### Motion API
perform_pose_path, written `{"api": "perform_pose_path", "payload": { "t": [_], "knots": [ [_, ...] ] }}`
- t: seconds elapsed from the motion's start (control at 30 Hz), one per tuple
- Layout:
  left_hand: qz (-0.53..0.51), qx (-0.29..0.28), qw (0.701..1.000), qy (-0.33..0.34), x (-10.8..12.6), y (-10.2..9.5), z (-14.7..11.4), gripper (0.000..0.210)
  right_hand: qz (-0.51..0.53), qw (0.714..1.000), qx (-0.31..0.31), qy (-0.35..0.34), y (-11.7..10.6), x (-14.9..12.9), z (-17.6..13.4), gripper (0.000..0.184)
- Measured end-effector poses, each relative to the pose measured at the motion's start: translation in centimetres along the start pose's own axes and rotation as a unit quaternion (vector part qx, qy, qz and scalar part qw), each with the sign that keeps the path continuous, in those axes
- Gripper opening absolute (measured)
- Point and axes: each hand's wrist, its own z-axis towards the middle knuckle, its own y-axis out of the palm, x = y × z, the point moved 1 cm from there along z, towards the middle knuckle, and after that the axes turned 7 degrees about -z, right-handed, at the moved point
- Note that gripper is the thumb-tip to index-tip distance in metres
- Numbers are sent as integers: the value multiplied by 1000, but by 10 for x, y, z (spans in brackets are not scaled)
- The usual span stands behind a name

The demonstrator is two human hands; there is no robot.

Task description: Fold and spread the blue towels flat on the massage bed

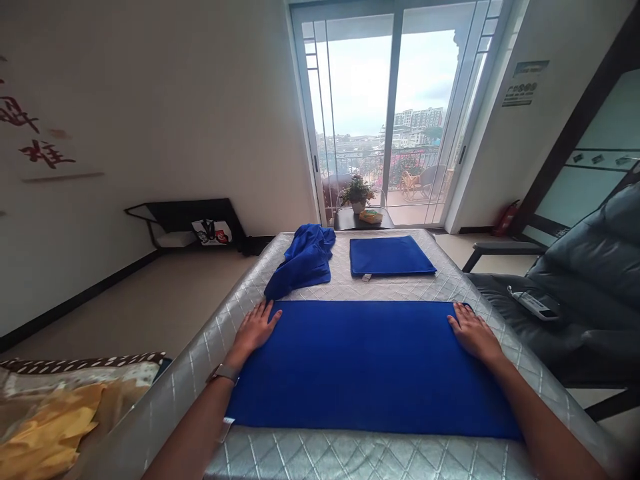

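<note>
A blue cloth (365, 367), folded to a long flat rectangle, lies across the mattress (370, 457) in front of me. My left hand (257, 325) rests on its far left corner, fingers stretched out and flat. On the far right corner lies my right hand (473, 328), its fingers also extended. Neither hand grips anything. Just beyond the left hand is a crumpled blue cloth (307, 260). Farther back on the right sits a smaller blue cloth (391, 255), folded into a neat rectangle with a white tag at its near edge.
To the right stands a dark padded armchair (595, 293) with a white device (535, 305) on its seat. Yellow cloth (50, 427) lies at lower left. Behind the mattress, a small table (345, 219) holds a potted plant (357, 193) before the glass sliding door (350, 87).
</note>
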Motion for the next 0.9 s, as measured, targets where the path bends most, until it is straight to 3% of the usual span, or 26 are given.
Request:
{"api": "perform_pose_path", "payload": {
  "t": [0.13,0.23,0.33,0.47,0.57,0.63,0.73,0.83,0.9],
  "knots": [
    [39,-21,999,-1,3,-8,5,79,5,1000,-3,10,0,0,1,68],
    [56,16,998,-3,28,-14,7,80,6,1000,-3,17,0,-1,1,68],
    [27,41,996,68,87,-13,-1,77,1,1000,-1,16,-1,-2,0,68],
    [-65,2,973,222,183,1,-20,71,7,1000,-8,16,-8,-1,-2,67],
    [-92,-32,961,259,226,12,-32,72,-10,999,-7,37,-24,-12,-8,65],
    [-95,-47,959,263,235,17,-37,73,-26,999,21,26,-38,-35,-18,63],
    [-98,-50,955,275,232,23,-46,71,-5,996,59,-62,-55,-97,-40,62],
    [-99,-38,953,283,224,24,-55,66,56,985,41,-160,-60,-169,-61,61],
    [-93,-31,955,279,219,24,-61,64,85,978,18,-190,-60,-206,-71,63]
  ]
}}
